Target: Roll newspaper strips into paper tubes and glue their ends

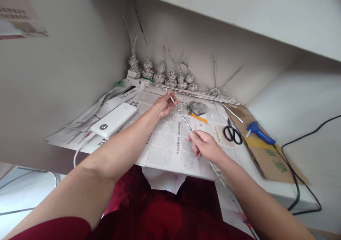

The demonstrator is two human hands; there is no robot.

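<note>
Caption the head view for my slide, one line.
Left hand and right hand hold a thin paper rod over newspaper, before woven gourd shapes.

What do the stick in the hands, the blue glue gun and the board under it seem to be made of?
Stick: probably rolled newspaper, matte; dark print flecks its pale surface.
Glue gun: likely plastic, given its smooth, evenly blue body.
Board: apparently cardboard, dull brown with green printing.
</note>
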